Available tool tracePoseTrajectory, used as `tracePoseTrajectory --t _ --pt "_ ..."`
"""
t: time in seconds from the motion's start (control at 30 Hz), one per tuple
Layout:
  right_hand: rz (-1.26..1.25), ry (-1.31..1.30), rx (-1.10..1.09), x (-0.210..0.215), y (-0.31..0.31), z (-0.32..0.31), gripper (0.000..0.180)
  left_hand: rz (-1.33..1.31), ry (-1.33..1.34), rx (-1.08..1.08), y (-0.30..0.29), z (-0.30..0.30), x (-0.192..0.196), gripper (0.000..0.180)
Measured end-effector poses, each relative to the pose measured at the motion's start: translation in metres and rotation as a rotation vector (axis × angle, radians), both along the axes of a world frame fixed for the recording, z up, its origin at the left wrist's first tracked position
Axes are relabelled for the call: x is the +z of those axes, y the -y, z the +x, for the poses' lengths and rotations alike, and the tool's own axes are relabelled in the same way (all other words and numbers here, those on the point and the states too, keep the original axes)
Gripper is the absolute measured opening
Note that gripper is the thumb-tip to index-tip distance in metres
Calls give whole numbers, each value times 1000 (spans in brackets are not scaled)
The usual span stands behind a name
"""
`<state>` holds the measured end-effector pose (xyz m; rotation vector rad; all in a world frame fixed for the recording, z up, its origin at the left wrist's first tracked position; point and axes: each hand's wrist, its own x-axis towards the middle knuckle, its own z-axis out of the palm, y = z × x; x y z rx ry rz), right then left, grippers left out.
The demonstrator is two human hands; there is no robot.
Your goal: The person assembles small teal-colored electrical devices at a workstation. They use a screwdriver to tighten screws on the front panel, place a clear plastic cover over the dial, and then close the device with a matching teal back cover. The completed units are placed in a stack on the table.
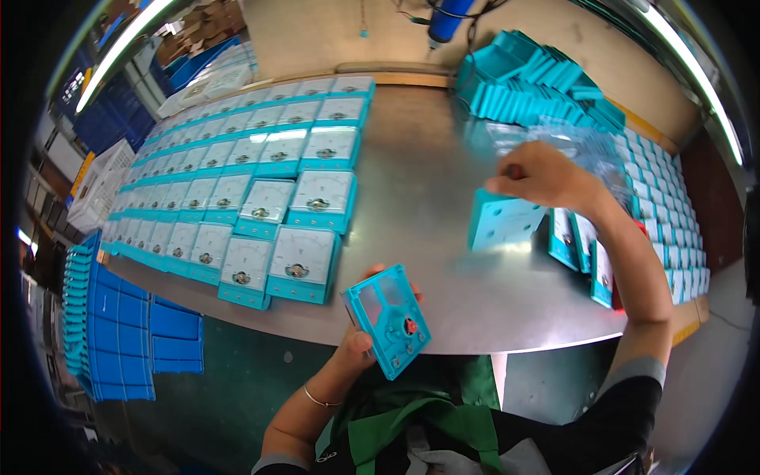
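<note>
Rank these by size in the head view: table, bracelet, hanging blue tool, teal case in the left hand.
1. Table
2. Teal case in the left hand
3. Hanging blue tool, visible part only
4. Bracelet

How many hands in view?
2. The left hand grips an open teal housing near the bench's front edge, its fingers partly hidden; the right hand is farther right, at another teal case's top.

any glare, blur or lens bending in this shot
Head view: fisheye distortion bows the front edge of the metal table, corners black; head view: left tube light and right tube light look blown out; head view: glare on that table, including by the teal case under the right hand.
</note>
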<state>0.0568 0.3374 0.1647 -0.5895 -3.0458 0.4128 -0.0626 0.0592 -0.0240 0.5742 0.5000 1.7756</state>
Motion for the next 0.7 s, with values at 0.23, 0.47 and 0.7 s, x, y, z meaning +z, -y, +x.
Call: tracePoseTrajectory --t 0.23,0.47,0.7 --pt "-68 -21 139 -78 50 -19 41 -30 -282 93 28 18 6 106" --pt "327 -71 -88 -112 120 50 74 -186 -218 219 53 7 17 109" --pt "-1144 -545 -42 -112 149 51 86 -154 -261 129 25 21 24 104"
